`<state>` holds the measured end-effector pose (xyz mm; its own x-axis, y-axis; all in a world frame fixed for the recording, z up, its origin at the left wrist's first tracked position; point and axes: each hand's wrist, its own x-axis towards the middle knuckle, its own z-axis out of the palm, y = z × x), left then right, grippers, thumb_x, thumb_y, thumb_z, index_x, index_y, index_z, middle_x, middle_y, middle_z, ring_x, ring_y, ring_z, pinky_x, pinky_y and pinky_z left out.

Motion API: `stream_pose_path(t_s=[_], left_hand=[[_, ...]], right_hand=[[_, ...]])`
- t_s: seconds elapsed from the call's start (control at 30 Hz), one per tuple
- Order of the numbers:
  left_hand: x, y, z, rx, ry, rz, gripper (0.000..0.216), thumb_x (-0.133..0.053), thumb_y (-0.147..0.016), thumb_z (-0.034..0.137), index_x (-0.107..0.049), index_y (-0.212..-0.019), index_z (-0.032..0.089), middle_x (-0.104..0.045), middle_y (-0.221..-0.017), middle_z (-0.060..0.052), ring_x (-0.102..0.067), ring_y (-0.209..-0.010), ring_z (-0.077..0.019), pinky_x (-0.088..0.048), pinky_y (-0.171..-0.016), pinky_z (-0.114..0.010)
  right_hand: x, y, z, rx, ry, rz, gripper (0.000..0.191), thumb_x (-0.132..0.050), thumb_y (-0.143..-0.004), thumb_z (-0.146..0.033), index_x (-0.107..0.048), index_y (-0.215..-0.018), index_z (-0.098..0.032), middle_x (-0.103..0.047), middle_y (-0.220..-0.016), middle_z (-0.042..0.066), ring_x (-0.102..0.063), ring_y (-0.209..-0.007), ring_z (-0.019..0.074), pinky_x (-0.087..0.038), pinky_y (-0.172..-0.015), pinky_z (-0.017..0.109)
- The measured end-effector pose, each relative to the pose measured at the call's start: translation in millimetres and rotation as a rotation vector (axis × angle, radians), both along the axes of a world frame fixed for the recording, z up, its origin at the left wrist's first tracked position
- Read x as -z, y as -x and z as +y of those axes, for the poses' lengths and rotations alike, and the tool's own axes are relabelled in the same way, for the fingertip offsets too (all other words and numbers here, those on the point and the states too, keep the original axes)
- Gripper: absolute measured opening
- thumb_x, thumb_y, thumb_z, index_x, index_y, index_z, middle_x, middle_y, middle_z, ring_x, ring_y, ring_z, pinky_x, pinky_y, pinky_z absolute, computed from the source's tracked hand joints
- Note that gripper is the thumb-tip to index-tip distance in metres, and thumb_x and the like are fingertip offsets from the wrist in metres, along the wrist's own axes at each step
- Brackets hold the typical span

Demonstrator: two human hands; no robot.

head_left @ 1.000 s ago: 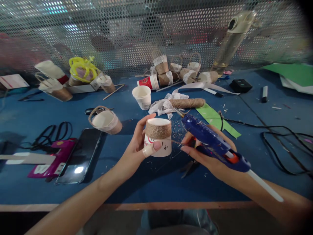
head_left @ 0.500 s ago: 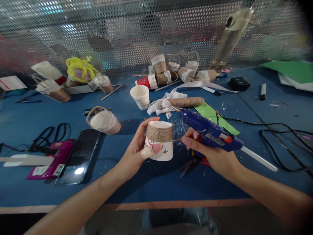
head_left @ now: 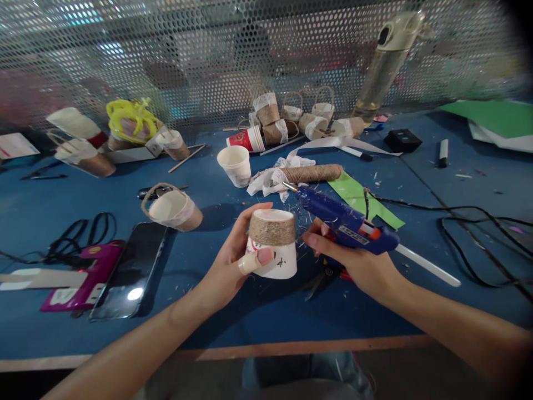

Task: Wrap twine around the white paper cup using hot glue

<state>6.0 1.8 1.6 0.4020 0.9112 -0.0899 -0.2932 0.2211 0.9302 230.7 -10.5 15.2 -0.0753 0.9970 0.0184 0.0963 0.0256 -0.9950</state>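
Observation:
My left hand [head_left: 233, 261] is closed around a white paper cup [head_left: 277, 262], its taped thumb on the printed side. Brown twine [head_left: 272, 229] is wound in tight rows round the cup's upper part. In my right hand [head_left: 341, 253] is a blue hot glue gun [head_left: 341, 216], its metal tip pointing up and left and a white glue stick [head_left: 428, 266] coming out of its back. My right thumb and finger also pinch the loose end of the twine beside the cup. Below that hand lie scissors or pliers [head_left: 318, 282], partly hidden.
A twine roll [head_left: 314, 173] lies behind the cup, near white lace and a green paper strip [head_left: 377, 208]. A twine-handled cup [head_left: 177, 208] and a phone [head_left: 131, 272] are at left. Several decorated cups line a perforated screen [head_left: 208, 61]. A cord [head_left: 453, 206] loops at right.
The view has shifted slightly, moving the table items a little to the left. My right hand and the glue gun have shifted slightly left; the left hand still grips the cup.

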Motion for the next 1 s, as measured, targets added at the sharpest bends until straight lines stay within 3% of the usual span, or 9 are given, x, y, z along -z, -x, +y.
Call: stream_pose_path(t_s=[0.2,0.57,0.8,1.0], left_hand=[[1.1,-0.4,-0.4,0.012,-0.013,-0.007,0.059,-0.085,-0.08,0.038,-0.062,-0.135,0.039,-0.072,-0.119,-0.002,-0.07,-0.106,-0.0254,-0.058,-0.087,-0.035],[4.6,0.9,-2.1,0.064,-0.031,0.011,0.064,-0.083,-0.084,0.037,-0.056,-0.142,0.04,-0.071,-0.126,-0.003,-0.069,-0.109,-0.0237,-0.056,-0.091,-0.033],[7.7,2.4,-0.6,0.146,-0.064,0.042,0.063,-0.079,-0.089,0.039,-0.052,-0.145,0.045,-0.067,-0.131,-0.001,-0.067,-0.112,-0.0218,-0.055,-0.095,-0.032],[7.3,0.1,1.7,0.117,-0.097,0.159,0.08,-0.087,-0.081,0.031,-0.047,-0.15,0.042,-0.062,-0.143,-0.003,-0.06,-0.129,-0.0275,-0.05,-0.106,-0.037]], right_hand=[[0.1,2.7,0.9,0.004,0.032,0.031,0.027,-0.082,-0.081,-0.028,-0.057,-0.072,-0.024,-0.067,-0.074,-0.004,-0.063,-0.069,0.0153,-0.054,-0.07,0.032],[-3.7,7.2,-1.2,0.082,0.108,-0.007,0.021,-0.081,-0.078,-0.026,-0.06,-0.075,-0.023,-0.064,-0.068,-0.006,-0.061,-0.062,0.0131,-0.054,-0.063,0.027],[4.5,7.3,-3.1,0.138,0.096,0.001,0.02,-0.081,-0.073,-0.023,-0.062,-0.078,-0.023,-0.066,-0.071,-0.004,-0.064,-0.065,0.0157,-0.059,-0.069,0.032],[6.2,5.8,-2.5,0.138,-0.015,-0.047,0.024,-0.086,-0.071,-0.021,-0.063,-0.074,-0.024,-0.07,-0.075,-0.001,-0.068,-0.068,0.0185,-0.062,-0.071,0.036]])
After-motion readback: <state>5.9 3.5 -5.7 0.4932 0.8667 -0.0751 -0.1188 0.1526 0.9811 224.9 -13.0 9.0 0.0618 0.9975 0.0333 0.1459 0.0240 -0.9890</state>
